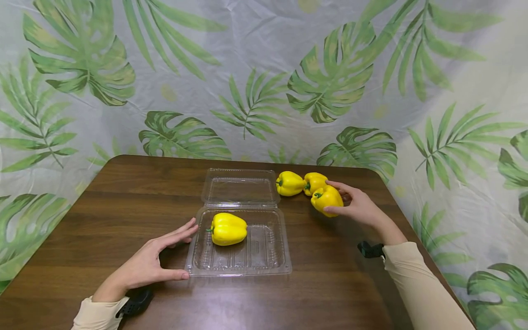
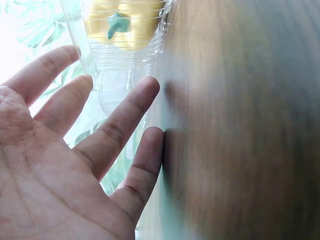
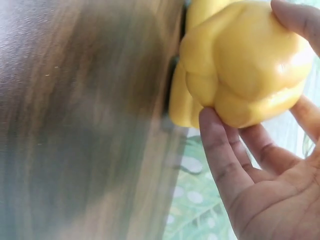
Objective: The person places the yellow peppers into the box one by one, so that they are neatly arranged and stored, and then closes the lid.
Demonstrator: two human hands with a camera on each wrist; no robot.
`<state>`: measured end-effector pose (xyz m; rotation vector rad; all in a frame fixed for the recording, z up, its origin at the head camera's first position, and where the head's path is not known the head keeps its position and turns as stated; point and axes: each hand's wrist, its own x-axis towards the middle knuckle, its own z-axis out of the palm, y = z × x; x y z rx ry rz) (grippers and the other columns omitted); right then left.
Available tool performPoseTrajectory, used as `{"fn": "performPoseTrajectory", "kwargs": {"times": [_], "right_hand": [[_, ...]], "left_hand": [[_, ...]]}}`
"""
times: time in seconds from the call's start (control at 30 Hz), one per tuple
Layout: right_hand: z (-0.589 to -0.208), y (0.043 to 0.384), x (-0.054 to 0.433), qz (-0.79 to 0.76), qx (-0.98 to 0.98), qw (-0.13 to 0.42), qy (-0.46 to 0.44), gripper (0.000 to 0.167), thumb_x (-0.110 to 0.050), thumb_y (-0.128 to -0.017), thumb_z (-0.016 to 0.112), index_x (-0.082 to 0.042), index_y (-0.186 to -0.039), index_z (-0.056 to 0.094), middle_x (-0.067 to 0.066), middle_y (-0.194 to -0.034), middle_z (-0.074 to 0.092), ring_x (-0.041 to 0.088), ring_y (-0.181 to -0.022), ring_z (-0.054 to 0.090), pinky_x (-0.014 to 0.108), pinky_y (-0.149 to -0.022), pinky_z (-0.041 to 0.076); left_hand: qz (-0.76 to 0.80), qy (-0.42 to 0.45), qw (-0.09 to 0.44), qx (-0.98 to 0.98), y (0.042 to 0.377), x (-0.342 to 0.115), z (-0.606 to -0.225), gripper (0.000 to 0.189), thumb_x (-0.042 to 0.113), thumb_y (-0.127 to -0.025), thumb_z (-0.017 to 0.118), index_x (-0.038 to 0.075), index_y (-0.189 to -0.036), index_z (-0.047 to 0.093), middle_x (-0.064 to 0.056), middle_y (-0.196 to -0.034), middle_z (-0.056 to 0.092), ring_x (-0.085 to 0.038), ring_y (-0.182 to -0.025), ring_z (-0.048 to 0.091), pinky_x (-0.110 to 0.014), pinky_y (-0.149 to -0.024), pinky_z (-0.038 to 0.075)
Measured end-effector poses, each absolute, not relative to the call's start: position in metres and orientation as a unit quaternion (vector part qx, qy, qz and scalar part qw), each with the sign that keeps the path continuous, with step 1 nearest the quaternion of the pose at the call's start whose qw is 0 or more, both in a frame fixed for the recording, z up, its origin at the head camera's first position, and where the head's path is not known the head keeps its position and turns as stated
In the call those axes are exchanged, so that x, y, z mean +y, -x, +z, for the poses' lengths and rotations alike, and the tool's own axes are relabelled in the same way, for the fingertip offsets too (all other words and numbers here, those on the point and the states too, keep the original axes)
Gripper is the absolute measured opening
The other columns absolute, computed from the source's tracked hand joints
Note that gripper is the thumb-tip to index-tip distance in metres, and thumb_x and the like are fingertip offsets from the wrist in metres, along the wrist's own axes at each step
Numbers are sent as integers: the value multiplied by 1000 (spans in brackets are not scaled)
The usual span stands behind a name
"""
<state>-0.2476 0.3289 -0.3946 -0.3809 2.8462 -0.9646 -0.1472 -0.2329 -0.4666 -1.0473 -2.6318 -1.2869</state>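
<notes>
In my right hand (image 1: 360, 206) is a yellow bell pepper (image 1: 326, 201), gripped between thumb and fingers above the right side of the table. The right wrist view shows the blunt end of that pepper (image 3: 250, 65) with fingers around it. A clear plastic clamshell box (image 1: 268, 266) lies with its lid folded back, and another yellow bell pepper (image 1: 228, 229) rests on its side in the base. My left hand (image 1: 150, 263) is spread at the box's left edge, thumb near the front corner. In the left wrist view its fingers (image 2: 117, 130) are nearly straight beside the clear wall.
Two more yellow bell peppers, one (image 1: 289, 184) beside the lid (image 1: 241, 188) and one (image 1: 315, 182) partly behind the held pepper, lie at the back right. The brown wooden table (image 1: 123, 220) ends at a leaf-patterned cloth (image 1: 255, 59).
</notes>
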Motion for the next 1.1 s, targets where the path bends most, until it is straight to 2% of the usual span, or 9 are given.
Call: {"fn": "performPoseTrajectory", "kwargs": {"times": [0.23,0.47,0.67,0.87,1.1], "right_hand": [[-385,249,324,-314,935,81,146,83,-44,-94,83,-21,-165,45,20,-140,67,32,-122,67,53,-105,57],[-376,250,316,-307,932,94,167,85,-41,-92,86,-18,-164,47,18,-135,69,30,-118,69,47,-99,60],[-368,249,307,-300,929,101,192,85,-40,-92,86,-17,-163,47,18,-137,68,28,-118,69,40,-96,60],[-361,247,296,-300,925,103,208,83,-37,-92,87,-17,-162,49,21,-142,67,32,-121,69,47,-98,60],[-355,245,285,-291,926,99,218,83,-38,-89,89,-22,-161,51,17,-141,66,31,-122,68,52,-100,58]], "left_hand": [[-414,332,12,-848,147,-233,-466,97,36,-82,95,17,-164,47,-10,-175,37,-5,-128,67,-8,-113,33],[-416,334,8,-846,147,-233,-465,97,35,-83,95,17,-164,46,-11,-175,36,-6,-128,67,-9,-113,34],[-419,331,8,-846,146,-233,-466,97,36,-82,95,18,-164,46,-11,-175,37,-5,-128,67,-8,-113,34],[-416,334,8,-846,147,-234,-467,97,35,-82,95,16,-164,47,-10,-175,37,-6,-128,67,-9,-113,35],[-418,337,10,-844,147,-233,-466,97,34,-82,95,16,-164,47,-10,-175,37,-6,-128,67,-9,-113,34]]}}
